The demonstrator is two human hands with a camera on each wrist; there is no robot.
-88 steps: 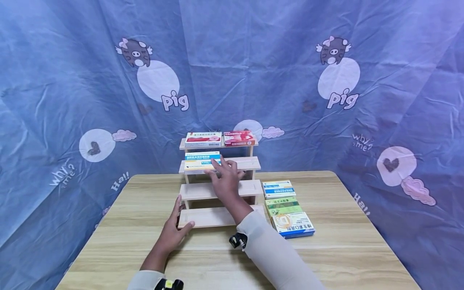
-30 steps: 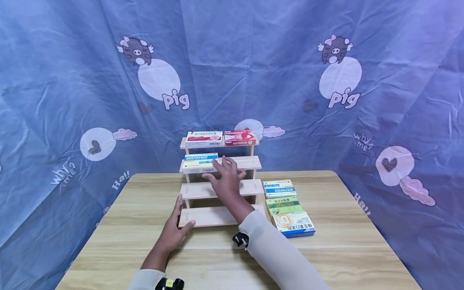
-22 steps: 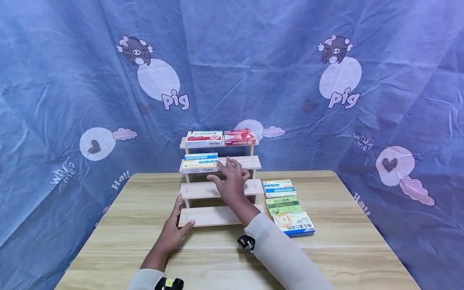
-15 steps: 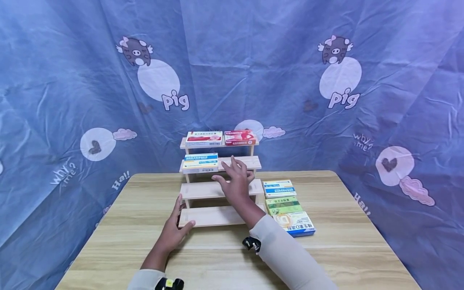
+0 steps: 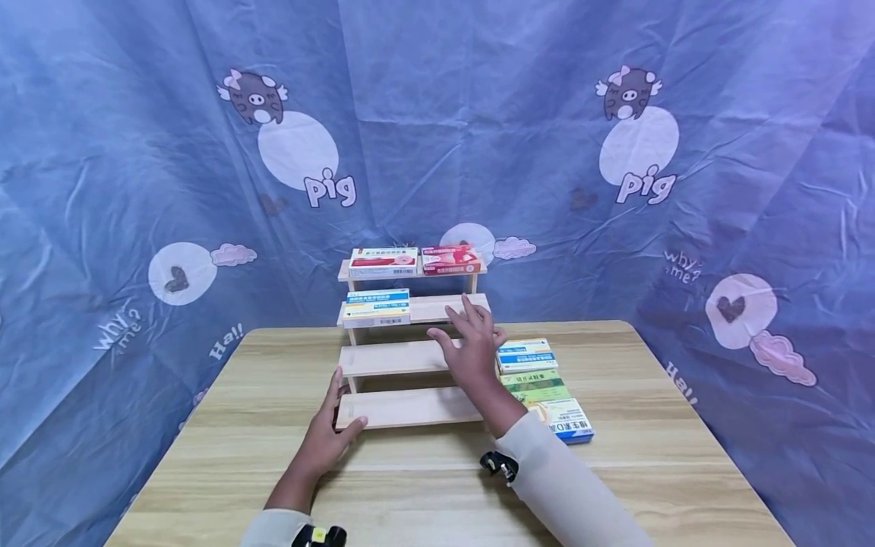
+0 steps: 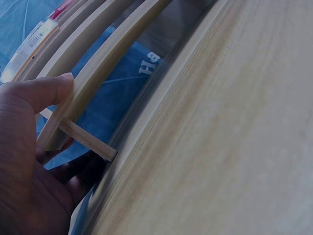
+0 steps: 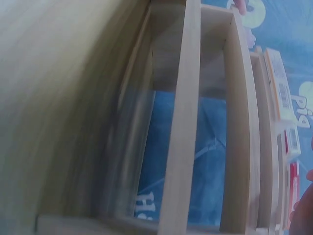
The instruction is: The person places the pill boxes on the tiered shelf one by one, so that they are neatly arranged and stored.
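A stepped wooden rack [image 5: 403, 409] with several shelves stands on the table. My left hand [image 5: 323, 439] grips the left end of its lowest shelf; in the left wrist view the thumb of that hand [image 6: 29, 161] presses the shelf's front edge, the other fingers behind the end. A blue, white and yellow medicine box [image 5: 376, 306] lies on the left half of the second shelf from the top. To its right, apart from it, my right hand [image 5: 473, 351] hovers over the rack's right end, fingers spread, holding nothing. Only a sliver of it shows in the right wrist view.
On the top shelf lie a white-and-red medicine box [image 5: 383, 261] and a pink-red one [image 5: 451, 260]. Right of the rack, a blue-and-white box [image 5: 526, 355], a green box [image 5: 536, 386] and a vitamin D box [image 5: 570, 422] lie in a column on the table [image 5: 642, 471].
The blue, white and yellow box has settled flat on its shelf, and my right hand has let go and moved right, towards the column of boxes. My left hand has stayed in place.
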